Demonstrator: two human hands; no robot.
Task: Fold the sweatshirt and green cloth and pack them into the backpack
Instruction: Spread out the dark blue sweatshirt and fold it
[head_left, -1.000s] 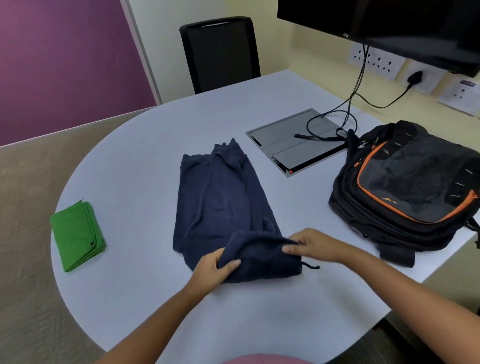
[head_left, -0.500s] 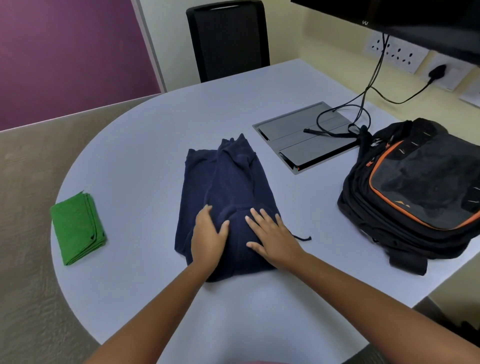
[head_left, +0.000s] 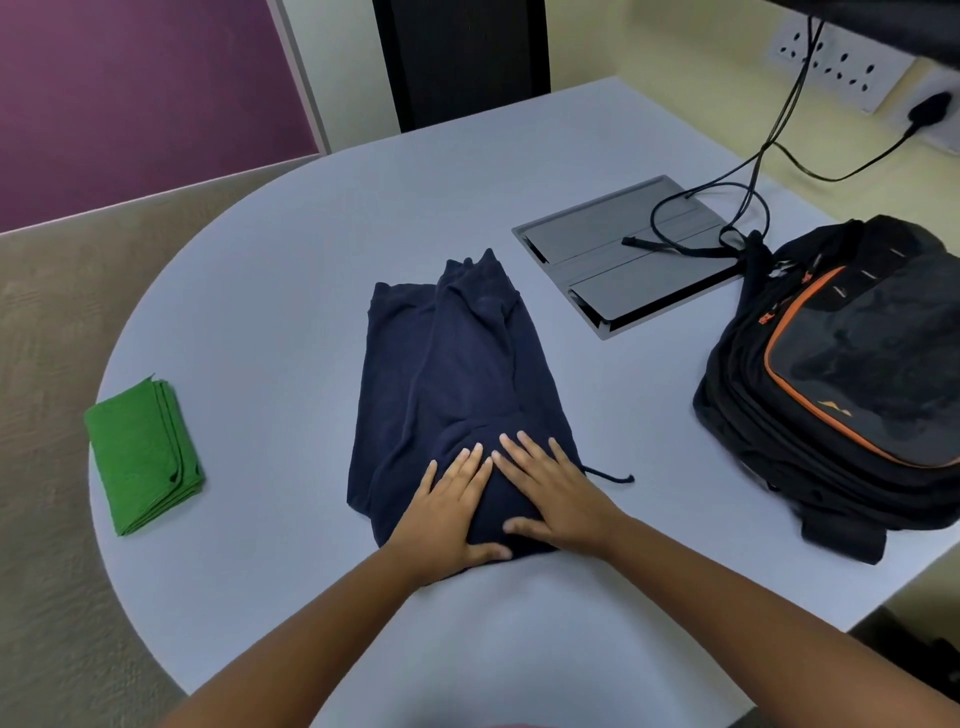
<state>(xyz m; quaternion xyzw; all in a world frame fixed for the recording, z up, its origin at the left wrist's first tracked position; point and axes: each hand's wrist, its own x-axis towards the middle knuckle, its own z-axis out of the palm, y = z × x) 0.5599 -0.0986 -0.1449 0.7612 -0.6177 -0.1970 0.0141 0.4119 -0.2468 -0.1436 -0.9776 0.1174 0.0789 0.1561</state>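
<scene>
Table (head_left: 291, 291): one sweatshirt (head_left: 457, 374); one green cloth (head_left: 143, 457); one backpack (head_left: 841, 374).

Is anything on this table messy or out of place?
Little stands out. A drawstring trails loose from the sweatshirt beside the right hand, and the far hem is uneven. The green cloth is neatly folded; the backpack looks zipped shut.

We see a pale table (head_left: 270, 291), a black chair (head_left: 462, 57) at twelve o'clock, a purple wall (head_left: 130, 88) at ten, sockets (head_left: 831, 67) at two.
</scene>
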